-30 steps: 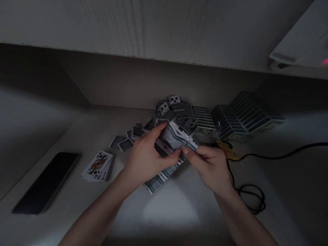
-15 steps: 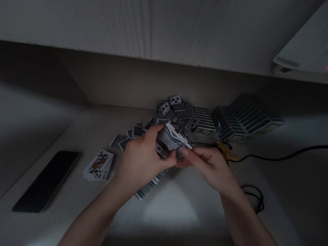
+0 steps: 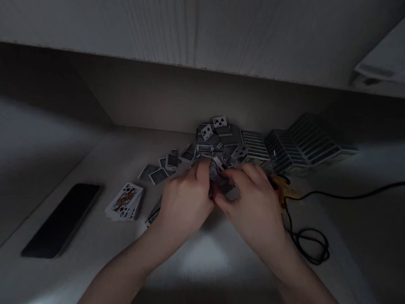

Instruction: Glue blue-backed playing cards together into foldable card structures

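Observation:
In the middle of the head view, my left hand (image 3: 185, 198) is closed around grey-patterned playing cards (image 3: 215, 171). My right hand (image 3: 253, 196) meets it there, thumb and fingers pinching the cards' right side. Both thumbs nearly touch, and my fingers hide most of what lies between them. From behind my left wrist pokes the end of another patterned piece (image 3: 153, 214), mostly covered. Just beyond my hands lies a heap of small cards (image 3: 223, 139), mostly backs up, with a few black-suited faces showing.
To the left are a black phone (image 3: 63, 219) and a fanned stack of cards (image 3: 125, 202) topped by a queen. Loose cards (image 3: 158, 175) trail from the heap. Ribbed stacks (image 3: 308, 145) stand at back right, near a yellow tool (image 3: 289, 192) and black cable (image 3: 311, 245). A shelf (image 3: 202, 38) overhangs.
My right hand has moved in against the left and turned over the cards. My left hand has shifted right and lower, covering more of them. The view has shifted slightly.

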Motion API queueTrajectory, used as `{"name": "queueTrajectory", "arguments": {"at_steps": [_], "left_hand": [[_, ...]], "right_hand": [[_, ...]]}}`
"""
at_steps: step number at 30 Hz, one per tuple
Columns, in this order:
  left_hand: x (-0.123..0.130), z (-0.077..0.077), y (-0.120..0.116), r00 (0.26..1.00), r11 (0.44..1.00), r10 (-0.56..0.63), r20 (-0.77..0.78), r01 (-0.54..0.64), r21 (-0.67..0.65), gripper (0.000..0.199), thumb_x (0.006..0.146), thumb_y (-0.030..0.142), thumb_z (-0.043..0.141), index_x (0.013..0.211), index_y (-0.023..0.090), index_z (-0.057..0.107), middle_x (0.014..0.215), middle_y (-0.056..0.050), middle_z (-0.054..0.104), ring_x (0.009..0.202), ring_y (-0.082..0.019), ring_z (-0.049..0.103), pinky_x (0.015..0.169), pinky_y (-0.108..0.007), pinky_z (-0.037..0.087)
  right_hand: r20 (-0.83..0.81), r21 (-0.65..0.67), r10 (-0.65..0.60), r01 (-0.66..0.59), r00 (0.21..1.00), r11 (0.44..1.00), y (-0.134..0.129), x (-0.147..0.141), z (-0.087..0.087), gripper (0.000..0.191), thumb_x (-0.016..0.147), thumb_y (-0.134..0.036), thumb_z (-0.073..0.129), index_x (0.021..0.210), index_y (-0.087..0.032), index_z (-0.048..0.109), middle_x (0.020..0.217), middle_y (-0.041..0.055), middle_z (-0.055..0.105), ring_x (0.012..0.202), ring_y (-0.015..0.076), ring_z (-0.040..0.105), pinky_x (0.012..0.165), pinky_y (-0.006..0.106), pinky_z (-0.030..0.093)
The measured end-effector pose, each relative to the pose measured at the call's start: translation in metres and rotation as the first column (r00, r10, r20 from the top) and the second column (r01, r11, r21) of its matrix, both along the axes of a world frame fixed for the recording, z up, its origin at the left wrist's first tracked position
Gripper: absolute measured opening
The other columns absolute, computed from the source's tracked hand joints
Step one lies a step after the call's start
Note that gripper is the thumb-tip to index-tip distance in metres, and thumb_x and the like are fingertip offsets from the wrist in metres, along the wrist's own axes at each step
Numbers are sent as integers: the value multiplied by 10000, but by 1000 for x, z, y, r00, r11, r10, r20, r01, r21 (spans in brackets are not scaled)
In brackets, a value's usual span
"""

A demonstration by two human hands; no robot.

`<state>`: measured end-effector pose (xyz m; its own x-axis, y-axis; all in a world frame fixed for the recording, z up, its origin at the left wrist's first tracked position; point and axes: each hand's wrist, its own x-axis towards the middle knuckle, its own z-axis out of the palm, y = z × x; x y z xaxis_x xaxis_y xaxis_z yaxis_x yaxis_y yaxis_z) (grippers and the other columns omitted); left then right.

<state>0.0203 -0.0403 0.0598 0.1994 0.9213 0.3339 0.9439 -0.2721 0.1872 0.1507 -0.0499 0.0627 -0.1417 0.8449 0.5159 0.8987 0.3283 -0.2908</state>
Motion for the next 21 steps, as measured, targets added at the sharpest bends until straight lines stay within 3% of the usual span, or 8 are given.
{"name": "queueTrajectory", "arguments": {"at_steps": [6,12,17,21], "left_hand": [[0,-1,0,995,997,-73,-64,72,-24,484,723,80,494,1204,132,501,901,-103,704,705,-249,677,530,-304,490],[1,1,1,988,994,-95,-121,89,-55,462,747,67,470,1206,114,502,900,-109,705,696,-253,674,514,-313,488],[-1,0,2,988,996,-87,-130,84,-29,436,743,69,481,1174,125,518,885,-104,704,683,-250,680,508,-307,471],[-3,-1,5,997,999,-41,-69,41,-2,410,754,182,550,1161,134,533,791,-84,701,648,-262,678,507,-310,461]], "right_hand": [[197,10,-94,94,976,996,-1,-12,7,92,728,-119,542,752,-160,621,762,102,613,786,262,550,622,366,463],[241,49,-95,85,966,995,4,-15,5,186,683,-41,460,685,-176,587,696,87,590,732,237,553,625,340,471],[160,17,-60,58,985,998,2,-13,2,117,718,-84,518,697,-146,615,700,84,594,735,240,569,621,338,462],[-83,-63,39,-44,996,997,-1,-1,1,101,792,-203,581,805,-158,671,735,39,602,686,180,576,596,301,453]]}}
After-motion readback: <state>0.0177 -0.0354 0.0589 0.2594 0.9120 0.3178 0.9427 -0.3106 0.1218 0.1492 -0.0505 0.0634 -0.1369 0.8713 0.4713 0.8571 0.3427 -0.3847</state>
